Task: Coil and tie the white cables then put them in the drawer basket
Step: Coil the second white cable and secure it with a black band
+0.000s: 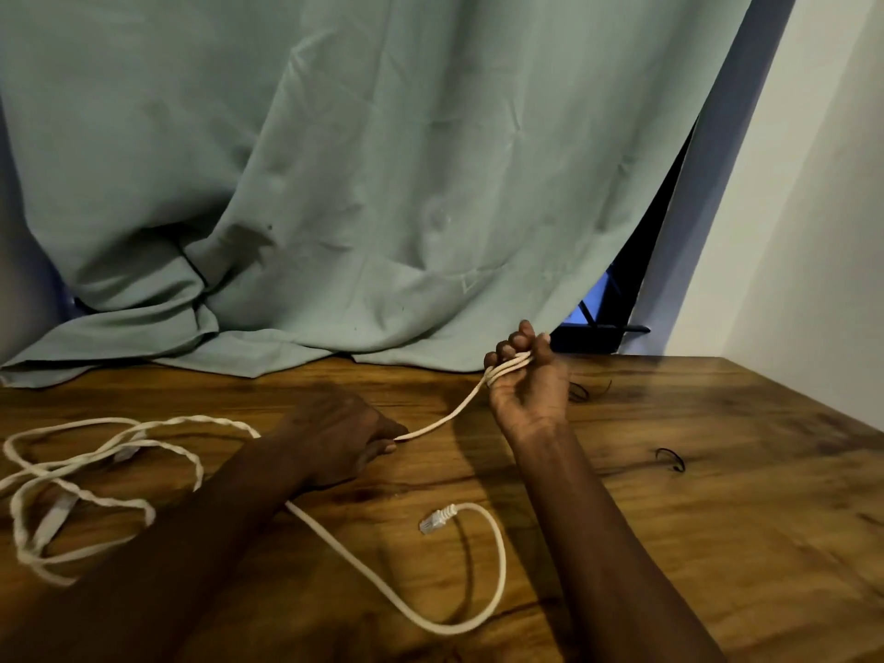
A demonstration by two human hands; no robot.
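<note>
Head view: right hand (528, 385) raised off the table (717, 495), clenching several turns of white cable (445, 418) as the core of the coil. Left hand (344, 437) pinching the run leading in, apparently feeding and tensioning it. Remaining cable lying loose at left, connector (433, 519) trailing in front. Black ties (669, 459) waiting nearby, presumably for binding. Drawer basket not showing.
</note>
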